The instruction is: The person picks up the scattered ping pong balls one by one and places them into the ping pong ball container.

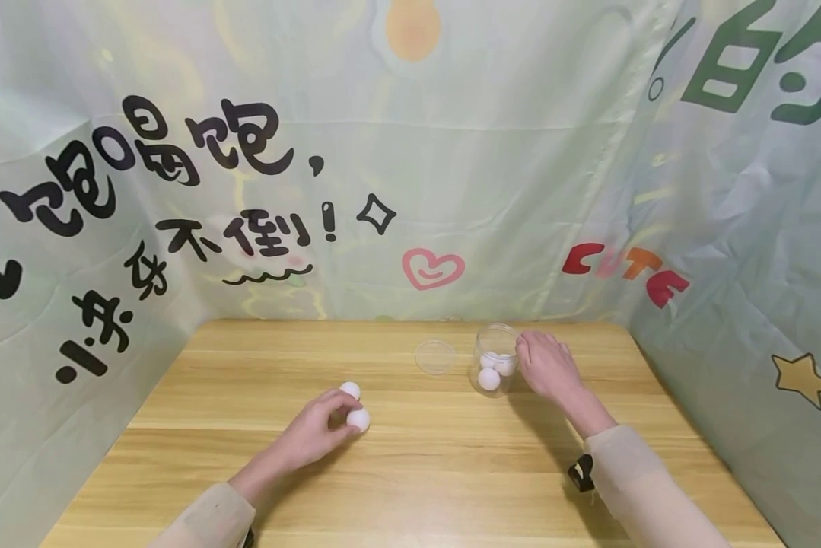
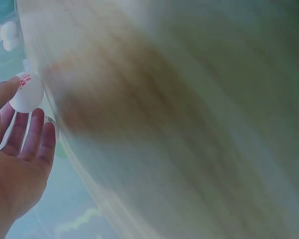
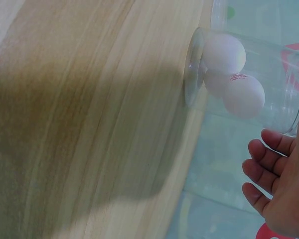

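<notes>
Pinching a round white ball (image 1: pixel 359 422) with the left hand (image 1: pixel 316 428) on the wooden table (image 1: pixel 437 487).
Resting the right hand (image 1: pixel 549 364), loose and ungripping, by the rim of a clear cylindrical jar (image 1: pixel 496 344) — perhaps to steady it.

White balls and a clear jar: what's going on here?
A person's left hand pinches a white ball, with a second ball just beyond it on the table. Their right hand is at the rim of the clear jar, though whether it grips is hard to tell. The jar stands upright with three balls inside, and a clear disc lies beside it.
</notes>
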Available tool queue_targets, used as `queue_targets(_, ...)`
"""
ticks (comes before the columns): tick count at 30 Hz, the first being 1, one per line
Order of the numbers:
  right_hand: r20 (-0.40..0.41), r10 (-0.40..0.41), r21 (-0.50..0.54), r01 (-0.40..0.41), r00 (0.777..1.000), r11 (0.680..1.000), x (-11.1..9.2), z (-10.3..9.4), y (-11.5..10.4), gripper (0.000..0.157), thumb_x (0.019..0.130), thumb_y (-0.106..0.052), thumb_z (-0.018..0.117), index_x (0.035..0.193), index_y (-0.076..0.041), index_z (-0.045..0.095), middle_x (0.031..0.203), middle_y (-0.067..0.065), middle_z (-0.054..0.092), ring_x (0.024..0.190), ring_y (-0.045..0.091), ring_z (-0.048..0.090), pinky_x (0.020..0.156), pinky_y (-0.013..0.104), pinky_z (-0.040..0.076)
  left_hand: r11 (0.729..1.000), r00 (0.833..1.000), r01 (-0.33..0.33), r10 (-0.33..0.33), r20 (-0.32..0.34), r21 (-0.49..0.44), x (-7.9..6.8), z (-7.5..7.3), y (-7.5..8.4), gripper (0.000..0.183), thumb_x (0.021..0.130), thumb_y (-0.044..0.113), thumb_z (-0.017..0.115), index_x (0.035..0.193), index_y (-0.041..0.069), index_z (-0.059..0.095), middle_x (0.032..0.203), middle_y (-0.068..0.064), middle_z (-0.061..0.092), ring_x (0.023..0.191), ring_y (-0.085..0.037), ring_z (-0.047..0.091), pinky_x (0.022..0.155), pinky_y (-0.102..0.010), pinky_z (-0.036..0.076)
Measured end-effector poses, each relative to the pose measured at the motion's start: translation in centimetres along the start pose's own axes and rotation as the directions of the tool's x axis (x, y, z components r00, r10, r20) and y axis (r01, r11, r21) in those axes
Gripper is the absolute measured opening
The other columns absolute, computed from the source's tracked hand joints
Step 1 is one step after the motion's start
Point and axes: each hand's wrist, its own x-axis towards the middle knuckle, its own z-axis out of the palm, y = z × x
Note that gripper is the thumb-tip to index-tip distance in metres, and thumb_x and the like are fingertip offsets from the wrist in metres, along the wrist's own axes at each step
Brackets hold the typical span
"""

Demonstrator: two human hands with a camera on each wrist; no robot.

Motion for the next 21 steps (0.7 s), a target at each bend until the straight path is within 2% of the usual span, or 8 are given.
queue_targets(6,0.007,0.008,0.004,-0.008,1.0,1.0,0.0,0.0,0.0,0.043,0.113,-0.028,0.022,0.087,-0.012,0.052,0.1,0.014,0.062,0.105,0.041,0.056,0.083,0.056,0.044,1.0,1.0,0.018,-0.018,0.005,-0.01,0.0,0.1,0.1,0.032,0.089,0.014,0.084,0.117,0.017,0.07,0.119,0.005,0.067,0.104,-0.014,0.064,0.096,-0.044,0.057)
queue_targets(13,0.002,0.004,0.006,-0.004,1.0,1.0,0.0,0.1,-0.1,0.043,0.113,-0.029,0.021,0.09,-0.011,0.053,0.104,0.017,0.064,0.108,0.042,0.056,0.085,0.057,0.044,0.999,1.0,-0.018,0.018,-0.003,-0.032,0.1,0.2,0.5,0.032,0.088,0.012,0.083,0.118,0.014,0.07,0.12,0.003,0.067,0.103,-0.016,0.065,0.093,-0.042,0.058)
queue_targets(21,0.004,0.004,0.005,-0.004,1.0,1.0,0.0,0.0,-0.1,0.042,0.113,-0.028,0.023,0.089,-0.012,0.053,0.104,0.017,0.064,0.109,0.042,0.056,0.086,0.057,0.044,0.998,1.0,-0.021,0.02,-0.014,-0.062,0.2,0.3,1.2,0.034,0.088,0.012,0.084,0.119,0.014,0.07,0.119,0.005,0.068,0.104,-0.016,0.066,0.092,-0.04,0.058)
